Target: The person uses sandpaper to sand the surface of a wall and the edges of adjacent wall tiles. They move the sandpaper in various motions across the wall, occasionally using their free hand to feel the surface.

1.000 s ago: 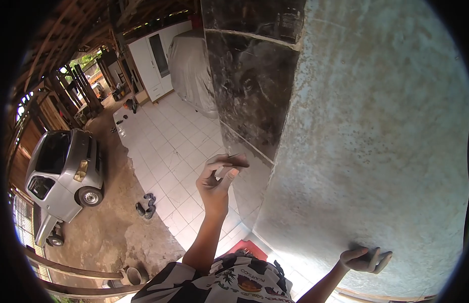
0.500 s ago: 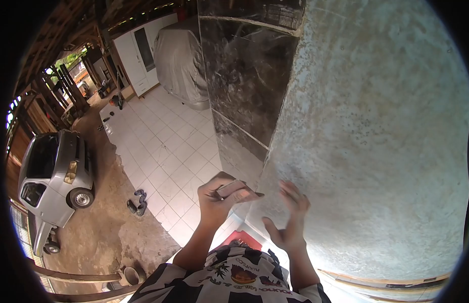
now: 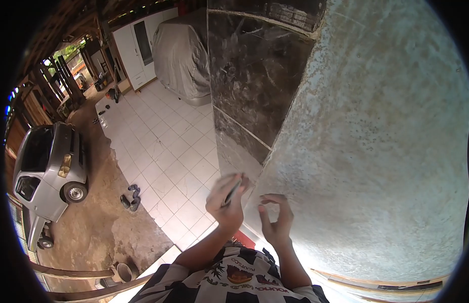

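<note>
My left hand point(image 3: 225, 199) is closed around a thin flat piece point(image 3: 231, 193), seen nearly edge-on. Motion smears both, so its exact kind cannot be made out. To its right, my right hand point(image 3: 277, 218) holds nothing, its fingers curved and its thumb apart. Both hands are in front of my chest, near the corner where a dark tiled wall face point(image 3: 257, 65) meets a rough grey-blue plastered wall point(image 3: 366, 151). Neither hand plainly touches the wall.
White floor tiles point(image 3: 158, 146) spread at the left, with sandals point(image 3: 131, 198) at their edge. A silver car point(image 3: 50, 166) stands on bare ground. Further back are a covered vehicle point(image 3: 179, 60) and a white cabinet point(image 3: 131, 55). A wooden rail point(image 3: 75, 273) crosses the lower left.
My left hand has turned, tilting the flat piece steeper. My right hand has drawn a little left and lower, its fingers more curved. The view has shifted slightly.
</note>
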A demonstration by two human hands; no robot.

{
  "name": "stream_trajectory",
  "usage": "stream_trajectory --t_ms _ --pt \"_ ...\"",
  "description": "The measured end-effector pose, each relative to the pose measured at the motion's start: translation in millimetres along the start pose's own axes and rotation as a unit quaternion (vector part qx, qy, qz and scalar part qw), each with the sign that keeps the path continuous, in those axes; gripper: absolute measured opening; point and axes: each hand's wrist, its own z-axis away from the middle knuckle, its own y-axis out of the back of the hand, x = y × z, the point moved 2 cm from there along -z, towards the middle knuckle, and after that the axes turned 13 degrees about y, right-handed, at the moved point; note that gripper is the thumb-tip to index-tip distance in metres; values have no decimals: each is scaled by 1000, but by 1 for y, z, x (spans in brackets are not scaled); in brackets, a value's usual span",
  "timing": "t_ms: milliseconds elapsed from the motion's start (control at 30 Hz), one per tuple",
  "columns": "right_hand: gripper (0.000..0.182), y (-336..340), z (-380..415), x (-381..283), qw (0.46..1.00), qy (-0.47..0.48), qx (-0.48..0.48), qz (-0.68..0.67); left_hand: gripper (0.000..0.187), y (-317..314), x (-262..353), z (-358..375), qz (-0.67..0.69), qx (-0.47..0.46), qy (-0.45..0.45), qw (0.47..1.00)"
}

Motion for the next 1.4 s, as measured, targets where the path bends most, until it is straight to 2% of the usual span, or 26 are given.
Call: stream_trajectory --t_ms 67,100,167,200,267,300,367,400,467,567,667,733,833,900,933,1000,1067,1133,1200,1233,1267,1300,1333,1367,1400 --pt "17 23 1 -3 992 52 67 92 34 -18 2 -31 -64 89 -128 986" --pt "19 39 7 -3 986 70 92 121 34 -26 -1 -41 -62 91 -128 986" --pt "22 74 24 2 955 114 170 213 24 -41 -3 -54 -99 99 -201 969" --pt "21 91 26 4 928 181 221 241 24 -47 -5 -56 -97 101 -201 969" --pt "20 132 48 3 865 214 266 368 31 -62 -7 -57 -128 67 -254 956" --pt "21 149 54 -3 820 237 271 446 43 -65 -11 -51 -119 49 -253 959" --pt "22 177 63 -11 745 264 292 539 46 -72 -16 -41 -117 31 -282 952" --pt "23 188 70 -9 727 260 313 554 50 -73 -18 -32 -121 9 -308 943" --pt "29 202 74 -5 693 240 316 602 52 -68 -20 -15 -126 -23 -272 954" --pt "39 209 68 6 679 220 335 615 57 -63 -24 4 -152 -116 -231 954" --pt "39 215 74 27 650 237 329 643 57 -66 -37 19 -145 -127 -268 944" --pt "39 215 75 28 662 247 313 634 57 -62 -33 15 -140 -122 -262 947" --pt "39 218 78 30 661 248 332 626 46 -52 -18 9 -146 -129 -219 956" --pt "38 219 79 30 665 265 321 620 34 -49 -6 6 -60 -181 -23 981" --pt "38 219 79 31 663 263 321 623 34 -49 -6 8 -59 -184 -22 981" --pt "38 217 77 30 661 266 325 622 31 -44 -11 15 134 -171 188 958" --pt "35 212 74 24 646 251 329 642 29 -37 -11 21 133 -198 217 947" --pt "33 196 63 13 685 251 336 595 22 -33 -15 30 174 -184 346 904" --pt "33 160 53 8 773 295 297 477 19 -27 -27 44 199 -212 376 880" --pt "35 127 38 -3 865 274 259 330 17 -25 -30 48 222 -237 404 856" --pt "43 101 32 -13 926 204 184 260 17 -28 -25 50 223 -235 404 855" --pt "55 80 25 -24 964 109 99 220 14 -34 -15 54 306 -237 449 805" --pt "62 63 9 -31 985 71 47 150 12 -37 -10 57 385 -237 488 746" --pt "61 51 12 -25 988 44 20 148 9 -32 -20 65 399 -253 503 724" --pt "44 43 3 -33 994 0 47 97 9 -30 -24 69 401 -250 503 724"
